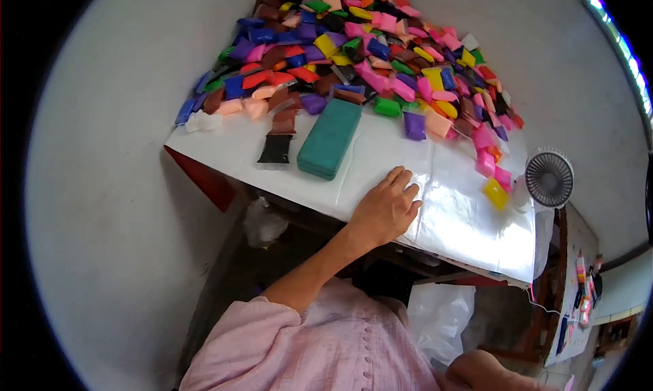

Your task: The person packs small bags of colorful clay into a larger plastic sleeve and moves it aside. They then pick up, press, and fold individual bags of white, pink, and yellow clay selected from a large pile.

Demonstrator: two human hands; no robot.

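My left hand (386, 208) rests palm down near the front edge of the white table (456, 214). Its fingers are loosely bent and slightly apart, with nothing visible in them. Up and left of it lies a long green box (330, 139), its far end touching a brown packet (349, 95). Beside the box, on its left, are a black packet (275, 149) and a brown packet (283, 122). My right forearm shows at the bottom right, but the right hand is outside the frame.
A large heap of coloured packets (326, 44) covers the back of the table against the walls. A small fan (549, 178) stands at the right edge, near a yellow packet (496, 193). Below the table hang clear plastic bags (442, 316). Another white surface is at the far right.
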